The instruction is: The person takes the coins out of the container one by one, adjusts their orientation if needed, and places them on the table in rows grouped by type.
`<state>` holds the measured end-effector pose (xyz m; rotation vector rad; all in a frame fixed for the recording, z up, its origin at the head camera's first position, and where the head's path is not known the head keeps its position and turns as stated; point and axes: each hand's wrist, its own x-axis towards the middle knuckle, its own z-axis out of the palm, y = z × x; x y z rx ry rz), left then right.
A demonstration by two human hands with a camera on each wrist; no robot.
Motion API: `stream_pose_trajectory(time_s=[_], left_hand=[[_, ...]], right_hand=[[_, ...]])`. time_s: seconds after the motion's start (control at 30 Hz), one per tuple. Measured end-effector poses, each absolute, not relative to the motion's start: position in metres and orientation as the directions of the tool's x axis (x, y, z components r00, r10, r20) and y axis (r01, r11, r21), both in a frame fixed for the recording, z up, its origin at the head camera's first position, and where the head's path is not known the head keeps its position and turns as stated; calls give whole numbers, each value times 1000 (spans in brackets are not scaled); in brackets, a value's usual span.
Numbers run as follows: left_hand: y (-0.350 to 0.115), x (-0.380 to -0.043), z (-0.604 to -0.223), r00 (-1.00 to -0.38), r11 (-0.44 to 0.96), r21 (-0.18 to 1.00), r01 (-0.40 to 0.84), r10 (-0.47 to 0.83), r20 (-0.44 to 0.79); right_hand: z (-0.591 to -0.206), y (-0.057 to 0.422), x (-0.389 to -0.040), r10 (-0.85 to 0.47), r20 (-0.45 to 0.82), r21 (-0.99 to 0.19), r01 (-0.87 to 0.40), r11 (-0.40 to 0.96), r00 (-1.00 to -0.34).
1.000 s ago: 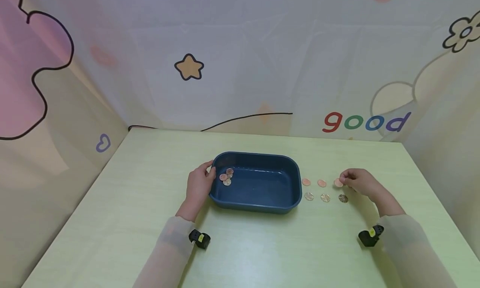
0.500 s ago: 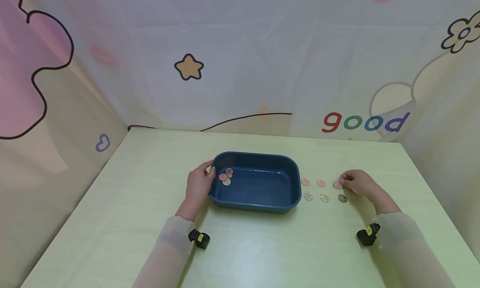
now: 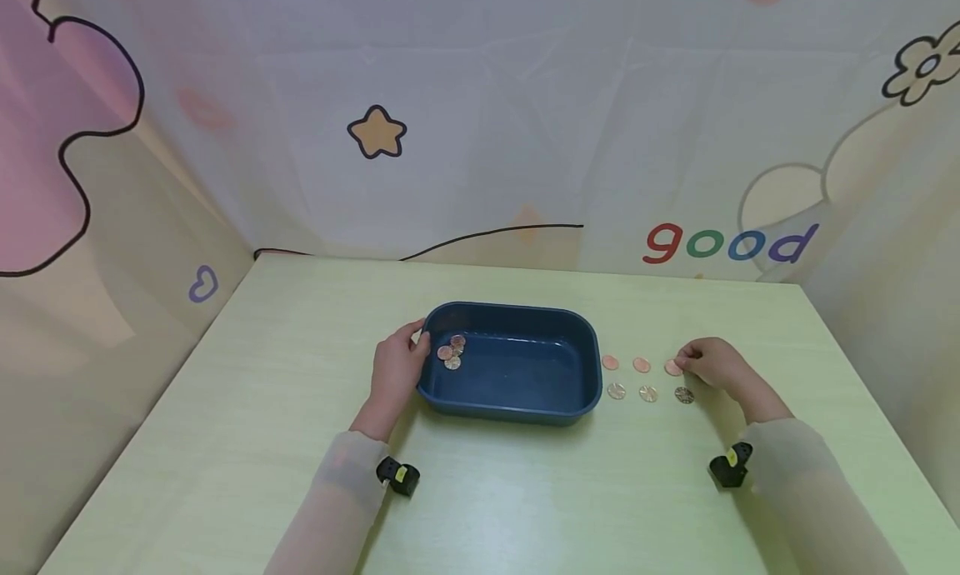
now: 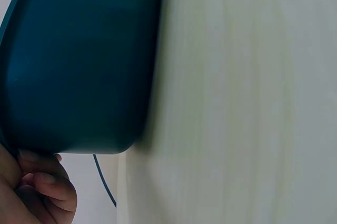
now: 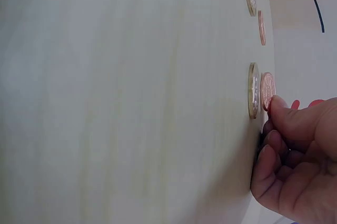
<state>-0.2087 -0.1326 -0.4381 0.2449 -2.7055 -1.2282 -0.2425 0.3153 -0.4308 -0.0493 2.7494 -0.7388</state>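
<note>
My left hand [image 3: 399, 362] grips the left end of a dark blue rectangular tray [image 3: 510, 412], with the thumb at the rim. In the left wrist view its fingers [image 4: 60, 192] curl below the tray's end. At the right, my right hand [image 3: 716, 364] pinches the edge of a copper-coloured coin [image 5: 267, 90] between thumb and fingertips, close over the table. Two more copper-coloured coins, one by the tray [image 3: 611, 362] and one in the middle [image 3: 641, 365], lie in line with it. A row of three gold-coloured coins [image 3: 648, 394] lies in front.
Several coins [image 3: 452, 362] lie inside the tray at its left end. The pale table [image 3: 495, 492] meets a printed cloth backdrop [image 3: 480, 142] at the back and sides. Both wrists carry small black cameras [image 3: 398, 476].
My right hand has lowered the copper-coloured coin slightly, and my right forearm has shifted a little left. The left hand and tray hold still.
</note>
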Motion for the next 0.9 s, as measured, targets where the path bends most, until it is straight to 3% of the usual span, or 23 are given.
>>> stream_pose_trajectory(time_s=[0.9], left_hand=[[-132,-210,-435,-975,642,761,-93,-212,60]], right_hand=[[-432,304,-247,-66,-242,-390,35,920,-968]])
